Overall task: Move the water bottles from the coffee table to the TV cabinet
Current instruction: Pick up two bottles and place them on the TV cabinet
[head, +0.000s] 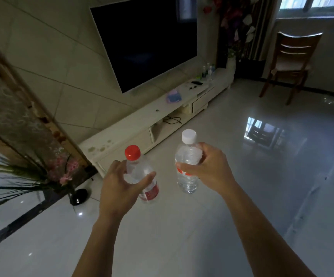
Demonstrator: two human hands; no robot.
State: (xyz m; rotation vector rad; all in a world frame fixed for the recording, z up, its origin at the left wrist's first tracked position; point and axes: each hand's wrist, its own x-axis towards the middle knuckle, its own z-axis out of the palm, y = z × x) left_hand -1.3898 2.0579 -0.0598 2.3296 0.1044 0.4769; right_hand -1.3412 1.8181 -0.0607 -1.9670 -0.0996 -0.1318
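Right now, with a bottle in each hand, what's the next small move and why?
Probably step toward the TV cabinet: the left hand grips the red-capped bottle, the right hand the white-capped bottle, both over floor, short of it.

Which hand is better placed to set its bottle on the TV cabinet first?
Left, probably. The left hand grips the red-capped bottle just short of the near end of the TV cabinet; the right hand, gripping the white-capped bottle, is over open floor, farther away.
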